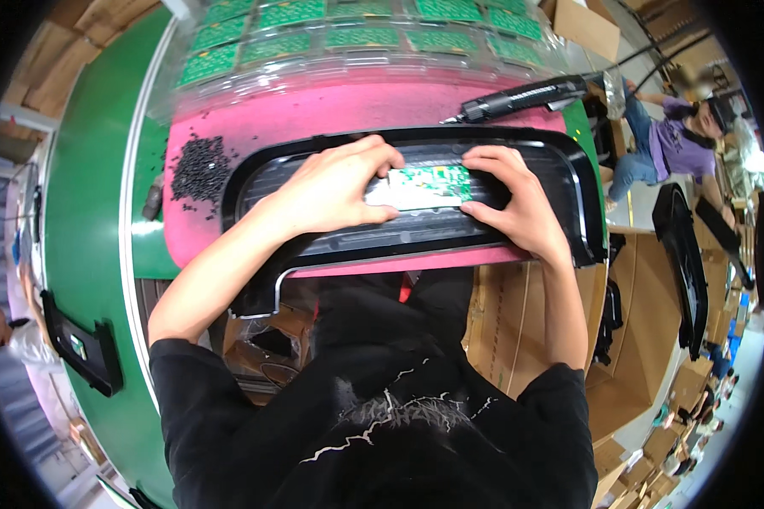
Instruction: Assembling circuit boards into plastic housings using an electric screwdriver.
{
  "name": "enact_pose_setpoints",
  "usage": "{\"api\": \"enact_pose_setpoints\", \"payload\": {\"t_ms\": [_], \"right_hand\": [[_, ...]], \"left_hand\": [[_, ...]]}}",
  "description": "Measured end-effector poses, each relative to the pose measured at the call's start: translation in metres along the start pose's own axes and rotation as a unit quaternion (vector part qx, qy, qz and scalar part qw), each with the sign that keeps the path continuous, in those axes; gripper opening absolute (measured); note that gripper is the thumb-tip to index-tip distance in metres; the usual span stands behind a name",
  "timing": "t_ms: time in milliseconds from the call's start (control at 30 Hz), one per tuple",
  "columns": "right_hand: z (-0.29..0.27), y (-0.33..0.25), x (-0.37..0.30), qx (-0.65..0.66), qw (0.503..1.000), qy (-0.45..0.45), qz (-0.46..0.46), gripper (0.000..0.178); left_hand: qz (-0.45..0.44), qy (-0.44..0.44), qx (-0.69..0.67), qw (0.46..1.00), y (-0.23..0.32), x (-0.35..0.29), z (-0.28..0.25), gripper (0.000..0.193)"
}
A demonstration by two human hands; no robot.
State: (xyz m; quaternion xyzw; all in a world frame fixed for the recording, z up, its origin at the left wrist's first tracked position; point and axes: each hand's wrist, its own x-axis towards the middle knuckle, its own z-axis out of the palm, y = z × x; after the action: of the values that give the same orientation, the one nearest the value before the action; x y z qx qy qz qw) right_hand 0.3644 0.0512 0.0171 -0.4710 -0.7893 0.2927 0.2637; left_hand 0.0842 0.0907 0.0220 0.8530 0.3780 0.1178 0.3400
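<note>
A long black plastic housing lies open side up on a pink mat. Inside it, near the middle, is a green circuit board with a bright white left part. My left hand grips the board's left end, thumb at the near edge and fingers at the far edge. At the right end my right hand pinches it the same way. Whether the board rests fully on the housing floor I cannot tell.
Small black screws are heaped left of the housing. A black electric screwdriver lies behind it. Clear trays of green boards stand at the back. Cardboard boxes are below right. A person in purple sits at far right.
</note>
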Motion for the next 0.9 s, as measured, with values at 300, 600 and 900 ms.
{"api": "enact_pose_setpoints", "payload": {"t_ms": [300, 600, 900], "right_hand": [[-0.067, 0.010, 0.009, -0.099, 0.955, 0.256, 0.109, 0.057], [-0.094, 0.057, 0.068, 0.122, 0.924, 0.242, 0.271, 0.044], [-0.025, 0.009, 0.114, 0.379, 0.889, 0.256, 0.039, 0.046]], "left_hand": [[0.033, -0.006, -0.024, 0.999, -0.015, -0.003, 0.001, 0.066], [0.060, -0.013, -0.013, 0.998, -0.021, -0.006, 0.000, 0.066], [0.063, -0.021, -0.029, 0.997, -0.015, -0.008, -0.004, 0.062]]}}
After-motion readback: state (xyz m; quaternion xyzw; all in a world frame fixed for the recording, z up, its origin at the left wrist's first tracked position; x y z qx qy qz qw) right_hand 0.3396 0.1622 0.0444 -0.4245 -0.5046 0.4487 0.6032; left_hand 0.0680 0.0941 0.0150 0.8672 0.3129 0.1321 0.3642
